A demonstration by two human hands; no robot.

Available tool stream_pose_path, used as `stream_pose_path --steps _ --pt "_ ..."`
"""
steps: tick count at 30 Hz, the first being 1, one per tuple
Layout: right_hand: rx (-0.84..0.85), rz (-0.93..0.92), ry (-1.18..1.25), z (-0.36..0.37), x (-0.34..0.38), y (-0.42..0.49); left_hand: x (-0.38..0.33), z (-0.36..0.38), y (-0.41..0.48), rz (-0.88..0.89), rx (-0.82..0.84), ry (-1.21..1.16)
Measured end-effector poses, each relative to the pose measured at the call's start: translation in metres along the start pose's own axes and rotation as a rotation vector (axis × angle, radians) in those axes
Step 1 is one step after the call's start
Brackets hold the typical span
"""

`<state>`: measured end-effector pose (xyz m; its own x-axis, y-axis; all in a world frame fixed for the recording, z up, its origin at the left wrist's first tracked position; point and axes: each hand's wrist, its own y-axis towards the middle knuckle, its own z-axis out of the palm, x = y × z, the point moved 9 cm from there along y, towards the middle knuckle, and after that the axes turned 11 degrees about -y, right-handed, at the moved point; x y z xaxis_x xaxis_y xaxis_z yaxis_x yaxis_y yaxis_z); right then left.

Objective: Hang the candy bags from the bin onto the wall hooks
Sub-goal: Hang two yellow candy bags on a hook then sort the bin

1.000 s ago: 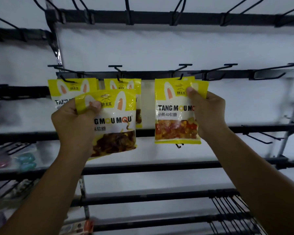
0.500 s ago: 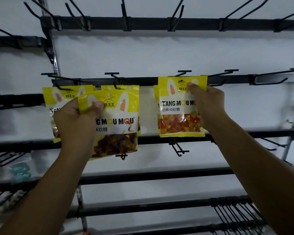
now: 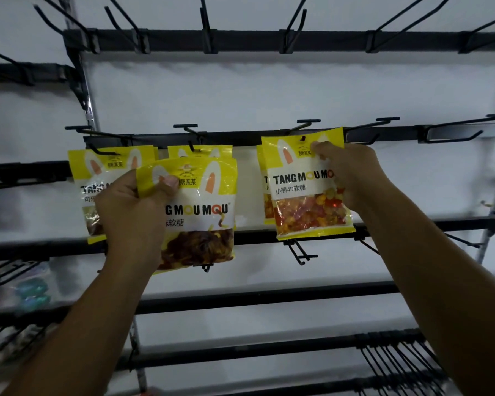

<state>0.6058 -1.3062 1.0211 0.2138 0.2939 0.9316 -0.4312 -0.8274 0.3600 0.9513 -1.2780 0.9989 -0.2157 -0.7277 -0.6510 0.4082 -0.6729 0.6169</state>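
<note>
Right hand pinches "TANG MOU MOU" gummy bag; left hand another.

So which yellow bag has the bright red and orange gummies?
The bag in the right hand, the candy bag at the hook; the others hold dark candy.

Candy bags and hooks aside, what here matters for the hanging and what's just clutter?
In play:
right hand threading bear-gummy bag onto hook
left hand holding dark-candy bag
hung bags

Idle:
blurred blue items, lower left
upper row hooks
</note>
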Motion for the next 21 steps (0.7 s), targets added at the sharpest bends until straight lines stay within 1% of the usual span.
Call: stream_pose_path --steps 2,5,10,13,16,21 --pt "0.028 0.033 -0.025 0.003 -0.007 0.003 0.002 0.001 0.000 -0.008 -0.002 0.003" --pt "0.037 0.042 0.002 0.007 -0.017 0.009 0.004 0.002 0.000 -0.023 -0.006 0.005" --pt "-0.032 0.019 0.028 0.015 -0.025 0.019 0.005 0.006 -0.003 -0.045 0.005 0.011" --pt "-0.085 0.002 -0.024 0.015 -0.028 0.024 0.007 0.004 -0.004 -0.051 0.009 0.030" --pt "-0.159 -0.073 -0.151 0.011 -0.027 0.028 0.009 0.000 -0.005 -0.065 -0.003 0.039" --pt "-0.220 -0.298 -0.578 0.010 -0.013 0.015 0.013 -0.009 -0.007 -0.087 -0.043 0.025"
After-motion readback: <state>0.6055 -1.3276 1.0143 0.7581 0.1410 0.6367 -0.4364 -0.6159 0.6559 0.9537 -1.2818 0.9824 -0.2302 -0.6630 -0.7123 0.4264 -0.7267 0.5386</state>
